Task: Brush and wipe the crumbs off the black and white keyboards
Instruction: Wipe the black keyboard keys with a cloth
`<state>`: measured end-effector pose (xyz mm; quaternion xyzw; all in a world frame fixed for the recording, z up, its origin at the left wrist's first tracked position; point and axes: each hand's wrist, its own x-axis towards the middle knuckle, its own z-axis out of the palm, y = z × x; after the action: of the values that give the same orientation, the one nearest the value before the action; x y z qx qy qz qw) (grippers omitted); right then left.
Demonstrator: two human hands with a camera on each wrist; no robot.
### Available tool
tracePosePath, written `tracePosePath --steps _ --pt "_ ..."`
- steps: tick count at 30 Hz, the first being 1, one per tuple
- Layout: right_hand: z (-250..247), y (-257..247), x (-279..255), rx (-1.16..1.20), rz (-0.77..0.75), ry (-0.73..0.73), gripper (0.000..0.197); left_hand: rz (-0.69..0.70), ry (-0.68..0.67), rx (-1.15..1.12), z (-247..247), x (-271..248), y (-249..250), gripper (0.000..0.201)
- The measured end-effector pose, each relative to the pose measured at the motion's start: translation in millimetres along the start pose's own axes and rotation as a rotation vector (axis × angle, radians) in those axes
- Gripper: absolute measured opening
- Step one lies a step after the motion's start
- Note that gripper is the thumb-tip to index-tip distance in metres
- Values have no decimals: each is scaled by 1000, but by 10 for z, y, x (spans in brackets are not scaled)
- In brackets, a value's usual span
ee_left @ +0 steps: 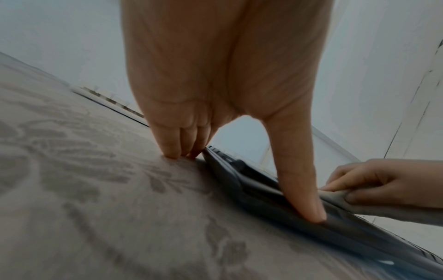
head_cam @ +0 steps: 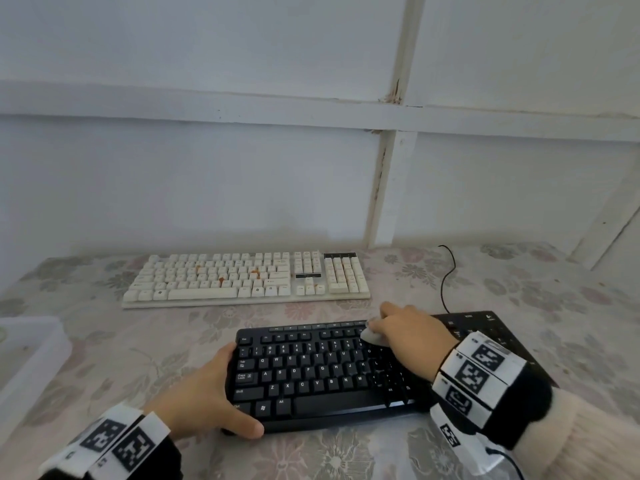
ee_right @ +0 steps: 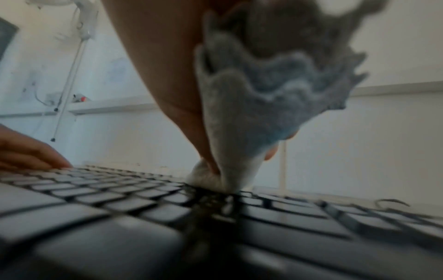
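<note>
Your right hand (head_cam: 408, 341) pinches the pale grey cloth (head_cam: 371, 336) mid-way along the black plastic keyboard (head_cam: 311, 368), which runs left-right along the worktop's near edge, your left hand (head_cam: 207, 393) gripping its left end

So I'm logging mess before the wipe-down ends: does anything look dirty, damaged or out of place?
Yes. Orange-brown crumbs lie scattered among the white keyboard's middle keys. The wall trim behind is chipped at its joint.

Floral tablecloth (head_cam: 519, 282), translucent plastic bin (head_cam: 31, 355) at left, white panelled wall (head_cam: 207, 168)
</note>
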<state>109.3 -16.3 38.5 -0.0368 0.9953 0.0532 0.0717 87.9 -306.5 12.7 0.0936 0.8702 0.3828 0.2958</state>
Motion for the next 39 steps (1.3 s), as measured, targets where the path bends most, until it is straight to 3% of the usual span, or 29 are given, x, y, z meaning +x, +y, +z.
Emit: tracePosePath --steps 4,9,13,15,18,22,26,27,30,34,39 --pt "-10 184 -88 -11 99 -28 40 0 13 13 16 -15 32 108" --pt "14 709 -225 -93 268 -83 21 11 16 20 16 -18 27 107" --pt "67 1084 -264 -137 457 -131 23 18 17 14 16 -2 9 109" --pt "56 1231 -252 -168 481 -179 29 26 14 -4 17 14 -5 109" --pt "-37 1215 -194 -90 492 -197 15 42 -3 -50 15 46 -52 114" --pt "-117 630 5 -8 295 -110 22 46 -17 -52 11 57 -70 113" --pt "-238 -488 171 163 -24 -117 19 22 -20 -38 13 28 -27 107" --pt "-271 -734 206 181 -89 -117 27 12 -20 -46 15 28 -24 107" --pt "-295 -1336 294 115 -238 -86 28 -11 -24 -70 0 36 -14 110" --pt "-213 -1663 331 143 -201 -21 27 -25 -69 -30 -37 22 -3 151" --pt "-200 -1463 170 55 -236 -40 30 -24 -29 -39 9 27 15 112"
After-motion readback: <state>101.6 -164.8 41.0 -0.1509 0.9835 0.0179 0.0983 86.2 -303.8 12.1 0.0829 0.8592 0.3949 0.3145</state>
